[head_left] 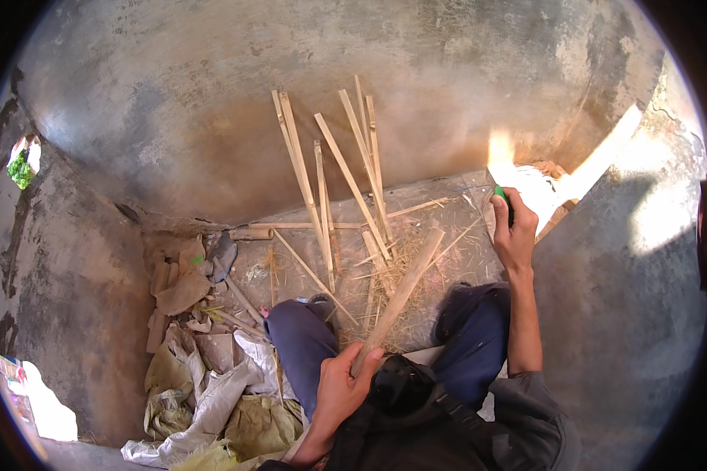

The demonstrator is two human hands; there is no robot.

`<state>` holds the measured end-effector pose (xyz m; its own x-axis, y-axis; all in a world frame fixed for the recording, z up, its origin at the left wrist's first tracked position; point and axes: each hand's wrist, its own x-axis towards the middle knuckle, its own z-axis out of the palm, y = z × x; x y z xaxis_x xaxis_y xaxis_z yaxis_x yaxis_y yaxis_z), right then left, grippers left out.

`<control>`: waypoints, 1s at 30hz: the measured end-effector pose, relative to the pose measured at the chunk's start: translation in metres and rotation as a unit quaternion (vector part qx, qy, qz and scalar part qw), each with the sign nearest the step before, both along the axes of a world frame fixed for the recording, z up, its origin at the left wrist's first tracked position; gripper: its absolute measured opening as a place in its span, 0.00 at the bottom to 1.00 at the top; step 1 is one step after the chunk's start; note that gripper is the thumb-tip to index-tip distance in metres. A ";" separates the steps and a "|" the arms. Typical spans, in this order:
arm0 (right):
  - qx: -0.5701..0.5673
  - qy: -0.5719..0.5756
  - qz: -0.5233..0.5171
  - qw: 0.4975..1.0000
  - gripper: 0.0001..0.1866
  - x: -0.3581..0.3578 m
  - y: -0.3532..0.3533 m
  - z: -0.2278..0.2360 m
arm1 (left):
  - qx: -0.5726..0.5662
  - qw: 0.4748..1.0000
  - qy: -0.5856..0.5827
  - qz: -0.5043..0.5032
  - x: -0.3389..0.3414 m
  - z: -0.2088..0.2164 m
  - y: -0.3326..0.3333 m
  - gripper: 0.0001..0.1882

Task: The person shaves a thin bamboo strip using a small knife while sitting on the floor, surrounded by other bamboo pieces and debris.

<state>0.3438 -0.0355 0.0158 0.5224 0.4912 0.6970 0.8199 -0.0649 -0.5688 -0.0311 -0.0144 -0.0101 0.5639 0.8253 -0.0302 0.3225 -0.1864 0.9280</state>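
Note:
My left hand (342, 392), low in the middle, is closed round the lower end of a thick bamboo piece (404, 294). The piece slants up and to the right between my knees. My right hand (515, 229) is raised at the right, apart from the bamboo, with its fingers wrapped round a green-handled knife (502, 194). A thin, faint blade seems to point left from the handle. Beyond my hands, several split bamboo strips (352, 184) lean against the far wall, their lower ends on the floor.
Pale shavings (404, 326) litter the floor between my feet. To the left lie crumpled sacks (212, 396), broken pieces of debris (184, 286) and loose sticks. Concrete walls (212, 133) close in on several sides. A sunlit pale bundle (546, 192) sits in the right corner.

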 end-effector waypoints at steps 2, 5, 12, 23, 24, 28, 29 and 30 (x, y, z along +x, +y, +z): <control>-0.012 -0.014 0.049 0.999 0.13 -0.017 -0.006 -0.001 | 0.000 1.000 0.005 0.016 0.001 -0.003 0.006 0.14; -0.030 -0.055 0.133 0.989 0.15 -0.054 -0.015 -0.017 | 0.002 1.000 -0.006 0.021 0.009 -0.002 0.013 0.15; -0.065 -0.115 0.280 0.951 0.15 -0.116 -0.014 -0.032 | 0.012 0.999 -0.040 0.016 0.023 0.008 0.017 0.16; -0.069 -0.132 0.289 0.946 0.15 -0.132 -0.011 -0.035 | 0.064 0.998 -0.003 0.008 0.029 0.012 0.018 0.18; -0.069 -0.137 0.287 0.946 0.14 -0.131 -0.011 -0.033 | 0.068 0.998 0.003 0.011 0.029 0.012 0.018 0.18; -0.059 -0.137 0.236 0.960 0.14 -0.118 -0.008 -0.031 | 0.059 0.998 0.026 0.008 0.024 0.010 0.017 0.16; -0.054 -0.132 0.213 0.967 0.14 -0.111 -0.007 -0.030 | 0.053 0.998 0.024 0.012 0.023 0.011 0.015 0.16; -0.066 -0.115 0.208 0.969 0.14 -0.106 -0.006 -0.027 | 0.048 0.999 0.021 0.015 0.022 0.011 0.014 0.16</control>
